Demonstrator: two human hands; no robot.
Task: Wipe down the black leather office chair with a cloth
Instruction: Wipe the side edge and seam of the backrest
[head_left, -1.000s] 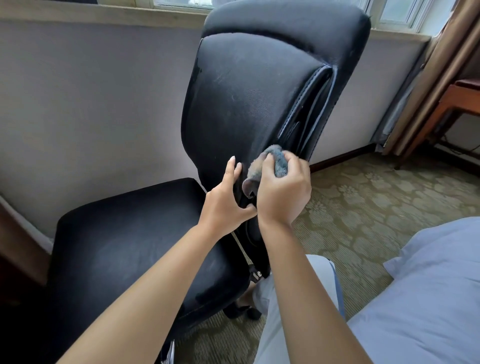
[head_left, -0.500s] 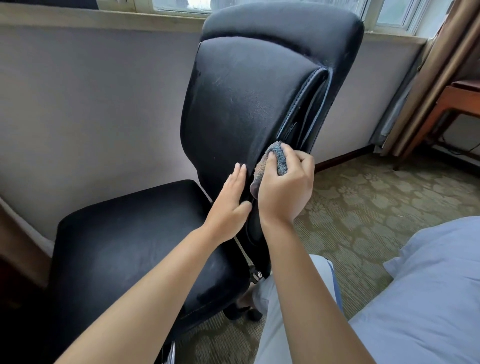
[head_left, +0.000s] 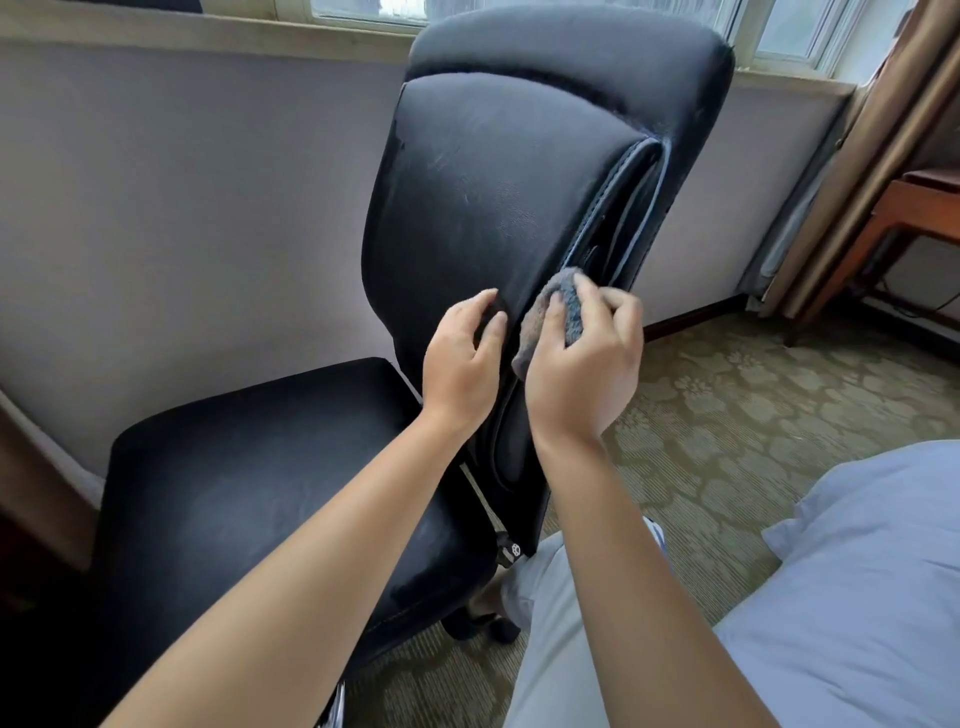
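Note:
The black leather office chair stands side-on in front of me, its seat to the left and its tall back in the middle of the view. My right hand grips a bunched grey cloth and presses it against the right side edge of the backrest, near the stitched seam. My left hand holds the lower front of the backrest, its fingers curled round the padded edge just left of the cloth.
A grey wall and a window sill run behind the chair. Patterned carpet covers the floor at right. A wooden table and a curtain stand at far right. A pale blue pillow lies at lower right.
My right hand has slid the cloth slightly up the backrest's side edge. My left hand went from flat, straight fingers on the backrest to curling round its edge.

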